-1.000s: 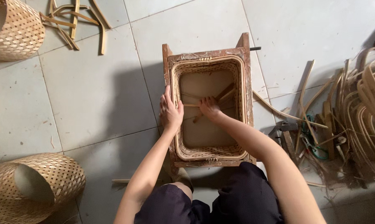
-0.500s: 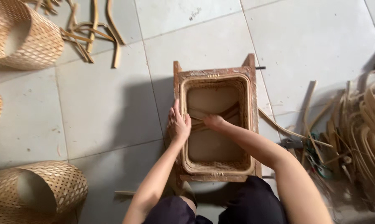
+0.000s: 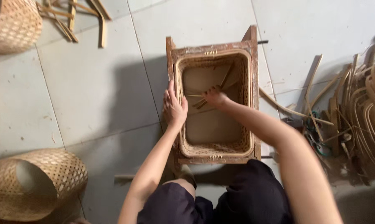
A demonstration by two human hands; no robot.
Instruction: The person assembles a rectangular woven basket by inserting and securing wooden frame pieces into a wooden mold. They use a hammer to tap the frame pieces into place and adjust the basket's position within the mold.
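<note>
A square woven basket sits inside a wooden frame point(image 3: 254, 83) on the tiled floor in front of my knees. My left hand point(image 3: 174, 108) rests on the basket's left rim point(image 3: 178, 79), fingers curled over the edge. My right hand point(image 3: 215, 98) reaches down inside the basket and grips thin bamboo strips point(image 3: 227, 79) that cross its bottom. The fingertips of that hand are partly hidden by the strips.
A round woven basket point(image 3: 34, 184) lies on its side at the lower left, another point(image 3: 13, 25) at the upper left. Loose bamboo slats point(image 3: 85, 16) lie at the top. A heap of curved bamboo strips point(image 3: 362, 112) lies at the right.
The view has shifted a little, so the frame sits further right and lower. My right hand has moved slightly deeper among the strips. My left hand stays on the rim.
</note>
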